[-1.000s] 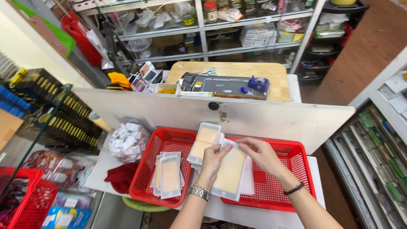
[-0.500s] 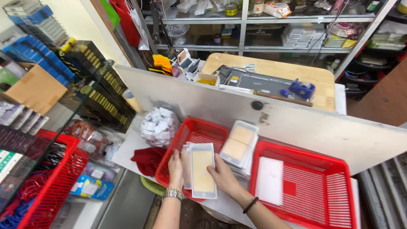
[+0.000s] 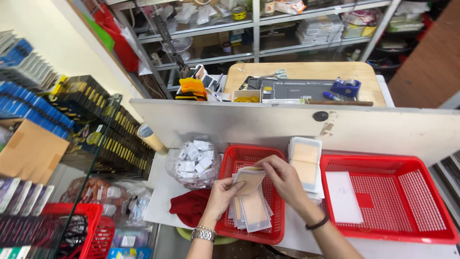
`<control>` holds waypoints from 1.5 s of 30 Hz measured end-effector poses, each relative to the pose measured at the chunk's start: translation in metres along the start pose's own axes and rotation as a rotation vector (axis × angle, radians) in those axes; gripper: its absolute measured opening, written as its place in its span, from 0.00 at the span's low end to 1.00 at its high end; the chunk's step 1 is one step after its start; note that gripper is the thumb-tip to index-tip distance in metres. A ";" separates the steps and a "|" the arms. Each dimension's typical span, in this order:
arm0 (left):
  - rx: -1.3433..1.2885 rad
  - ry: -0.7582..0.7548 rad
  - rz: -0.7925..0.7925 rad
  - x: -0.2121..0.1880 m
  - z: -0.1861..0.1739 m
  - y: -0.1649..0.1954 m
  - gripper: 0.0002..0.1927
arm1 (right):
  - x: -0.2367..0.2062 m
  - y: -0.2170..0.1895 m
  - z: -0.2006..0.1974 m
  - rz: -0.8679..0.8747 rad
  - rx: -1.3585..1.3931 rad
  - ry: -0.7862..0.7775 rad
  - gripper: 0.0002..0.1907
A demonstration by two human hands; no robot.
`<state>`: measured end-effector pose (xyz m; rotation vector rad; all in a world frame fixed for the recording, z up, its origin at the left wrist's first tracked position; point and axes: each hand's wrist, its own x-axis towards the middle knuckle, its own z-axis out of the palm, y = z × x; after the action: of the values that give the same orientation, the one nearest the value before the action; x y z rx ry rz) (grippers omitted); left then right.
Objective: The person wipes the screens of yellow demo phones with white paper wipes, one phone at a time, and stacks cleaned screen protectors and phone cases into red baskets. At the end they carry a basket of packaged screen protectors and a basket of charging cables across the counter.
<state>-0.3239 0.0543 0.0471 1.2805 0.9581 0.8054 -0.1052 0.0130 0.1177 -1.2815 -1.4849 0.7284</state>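
Nearest the camera, the left hand (image 3: 224, 195) comes up from six o'clock with a metal watch on the wrist, its grip closed on the lower left edge of a flat clear packet (image 3: 249, 178) with a tan card inside. The right hand (image 3: 285, 177) reaches in from about four o'clock, a dark band on its wrist, and its grip is closed on the same packet's upper right edge — so both hands share one packet, held between them just above the small red basket (image 3: 239, 158). The packet's long axis runs roughly from seven o'clock to one o'clock, tilted, and the left hand sits slightly nearer the stack (image 3: 253, 211) of similar packets lying directly beneath, in the basket's near half. At nine o'clock of the left hand a dark red cloth (image 3: 190, 207) lies on the white worktop (image 3: 160, 192), and beyond it a clear bag of small white packs (image 3: 194, 160). At three o'clock of the right hand stands a taller pile of tan-carded packets (image 3: 304, 160), wedged between the small basket and a larger red basket (image 3: 431, 196) holding a white sheet (image 3: 343, 196). Farther off, past a white panel (image 3: 268, 124), a wooden table (image 3: 306, 72) carries a blue tape dispenser (image 3: 346, 88).
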 end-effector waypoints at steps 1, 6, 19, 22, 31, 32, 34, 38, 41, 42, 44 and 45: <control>0.002 -0.027 0.007 0.000 -0.003 0.001 0.11 | 0.006 -0.004 -0.007 0.106 0.003 -0.116 0.11; 0.007 -0.185 0.016 0.006 -0.009 0.006 0.12 | 0.019 -0.030 -0.032 0.327 0.078 -0.510 0.12; 0.063 -0.121 0.142 0.008 0.015 0.030 0.13 | -0.015 -0.070 -0.030 -0.305 -0.467 -0.221 0.10; 0.032 -0.113 0.156 0.006 0.023 0.034 0.13 | -0.021 -0.070 -0.038 -0.330 -0.462 -0.262 0.16; 0.181 -0.070 0.139 0.001 0.057 0.024 0.18 | -0.045 -0.066 -0.062 -0.264 -0.315 -0.171 0.07; 0.165 -0.071 0.171 0.002 0.062 0.019 0.18 | -0.048 -0.063 -0.065 -0.195 -0.258 -0.163 0.07; 0.190 -0.058 0.156 0.003 0.071 0.006 0.14 | -0.052 -0.055 -0.073 -0.135 -0.118 -0.148 0.07; 0.212 0.141 0.053 0.001 0.074 -0.023 0.09 | -0.058 -0.012 -0.098 0.136 -0.060 -0.115 0.07; 0.023 0.453 -0.014 -0.006 0.061 -0.042 0.13 | -0.076 0.048 -0.105 0.421 -0.280 -0.300 0.08; -0.004 0.521 -0.025 -0.007 0.056 -0.047 0.13 | -0.084 0.071 -0.101 0.484 -0.364 -0.394 0.08; -0.057 0.659 -0.055 -0.012 0.049 -0.057 0.16 | -0.103 0.115 -0.080 0.425 -0.414 -0.391 0.08; -0.044 0.672 -0.090 -0.012 0.047 -0.060 0.16 | -0.108 0.134 -0.069 0.393 -0.437 -0.389 0.07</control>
<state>-0.2869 0.0165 -0.0094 0.9238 1.5057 1.2113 -0.0011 -0.0671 -0.0134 -1.8790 -1.7911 0.9849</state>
